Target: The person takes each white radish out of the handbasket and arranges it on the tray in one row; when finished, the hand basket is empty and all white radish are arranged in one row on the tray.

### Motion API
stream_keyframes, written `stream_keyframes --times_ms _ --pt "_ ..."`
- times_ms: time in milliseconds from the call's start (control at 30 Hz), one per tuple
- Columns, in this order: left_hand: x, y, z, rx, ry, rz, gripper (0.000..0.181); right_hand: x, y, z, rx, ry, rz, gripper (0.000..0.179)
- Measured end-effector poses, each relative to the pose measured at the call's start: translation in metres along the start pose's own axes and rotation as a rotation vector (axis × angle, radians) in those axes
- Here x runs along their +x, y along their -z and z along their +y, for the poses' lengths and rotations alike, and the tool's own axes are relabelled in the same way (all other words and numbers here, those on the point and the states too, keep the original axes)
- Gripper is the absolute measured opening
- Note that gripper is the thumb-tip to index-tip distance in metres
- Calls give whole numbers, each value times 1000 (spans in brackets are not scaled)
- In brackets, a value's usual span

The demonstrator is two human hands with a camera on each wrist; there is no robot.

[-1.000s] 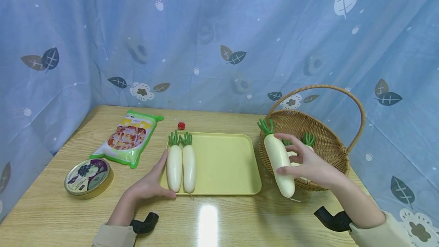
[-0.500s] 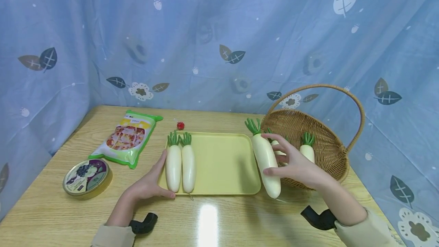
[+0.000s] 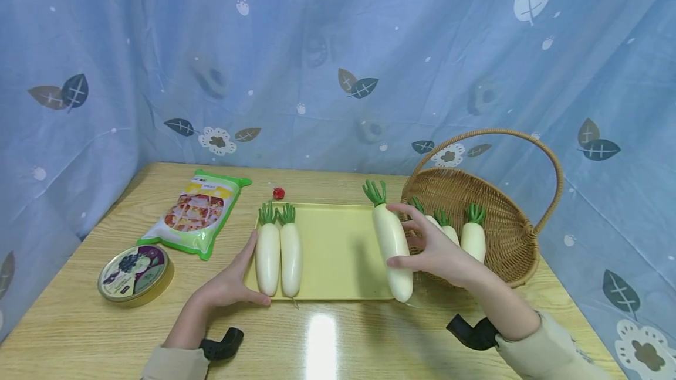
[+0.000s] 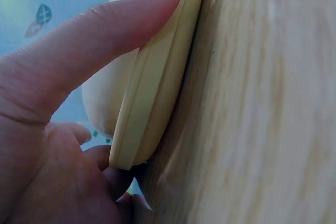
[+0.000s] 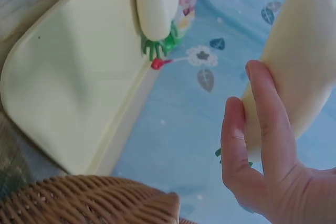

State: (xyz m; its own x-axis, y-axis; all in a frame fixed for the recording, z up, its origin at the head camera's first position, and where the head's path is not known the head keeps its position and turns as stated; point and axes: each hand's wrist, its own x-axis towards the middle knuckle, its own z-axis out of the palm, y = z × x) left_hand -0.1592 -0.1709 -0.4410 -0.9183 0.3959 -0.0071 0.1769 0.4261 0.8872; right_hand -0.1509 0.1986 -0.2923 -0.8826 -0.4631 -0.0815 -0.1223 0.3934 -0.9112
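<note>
My right hand [image 3: 433, 251] grips a white radish [image 3: 391, 245] with green leaf stubs, raised and tilted over the right end of the yellow tray [image 3: 338, 251]. In the right wrist view, fingers lie along the radish [image 5: 299, 66]. At the tray's near left corner, my left hand [image 3: 232, 280] holds the edge, its thumb on the front rim and fingers along the left side. The left wrist view shows the thumb pressing the tray rim [image 4: 144, 98]. Two white radishes, one at the left [image 3: 268, 260] and one beside it [image 3: 291, 260], lie side by side in the tray, leaves pointing away.
A wicker basket [image 3: 507, 239] with a tall handle stands to the right, with several radishes inside. On the left are a green-edged food bag [image 3: 195, 213] and a round tin [image 3: 134, 274]. A small red object [image 3: 278, 193] lies behind the tray.
My right hand has carried the radish leftward from over the basket to the tray's right end. More radishes in the basket now show. My left hand stays at the tray corner.
</note>
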Motion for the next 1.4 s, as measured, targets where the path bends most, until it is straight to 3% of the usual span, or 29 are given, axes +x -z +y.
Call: stream_keyframes --times_ms 333,767,1400 --pt "0 0 -1 11 6 -2 135 10 -12 3 73 0 -11 82" --pt "0 2 1 -1 18 -13 134 23 -27 10 46 7 9 83" --pt "-1 0 1 -1 13 -9 135 52 -55 32 124 -24 4 84"
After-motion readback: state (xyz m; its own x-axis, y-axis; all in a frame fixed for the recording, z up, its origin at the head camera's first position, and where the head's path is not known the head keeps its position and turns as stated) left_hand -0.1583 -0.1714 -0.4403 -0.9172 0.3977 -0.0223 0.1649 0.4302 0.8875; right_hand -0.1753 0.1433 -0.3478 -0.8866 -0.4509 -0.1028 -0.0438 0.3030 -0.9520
